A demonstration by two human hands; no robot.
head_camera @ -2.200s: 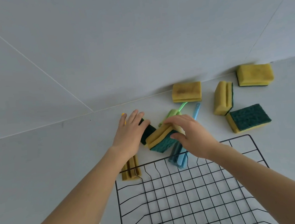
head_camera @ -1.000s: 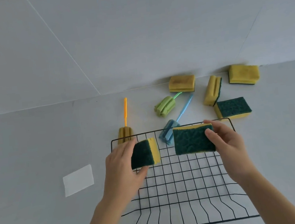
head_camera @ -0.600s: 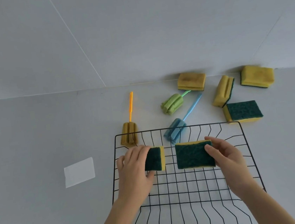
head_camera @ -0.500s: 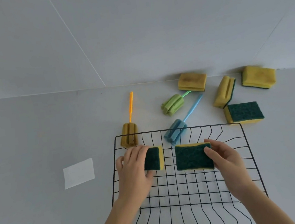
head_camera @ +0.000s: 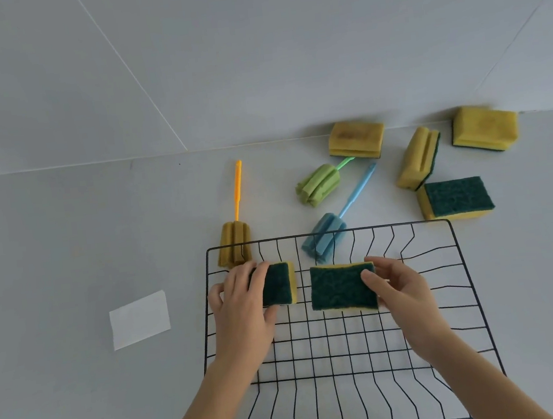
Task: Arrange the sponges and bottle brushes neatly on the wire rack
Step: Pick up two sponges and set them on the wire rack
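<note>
On the wire rack (head_camera: 463, 291), each hand's grip apparently holds one sponge down: left (head_camera: 279, 288), right (head_camera: 340, 286).

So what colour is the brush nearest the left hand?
Mustard head, orange handle, in the head view.

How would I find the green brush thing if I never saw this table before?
Start at the black wire rack and look past its far edge, toward the wall. Three bottle brushes lie there; the green bottle brush is the middle one, nearest the wall, its handle tip tucked under a yellow sponge. Its head is light green, unlike the orange bottle brush and blue bottle brush.
</note>
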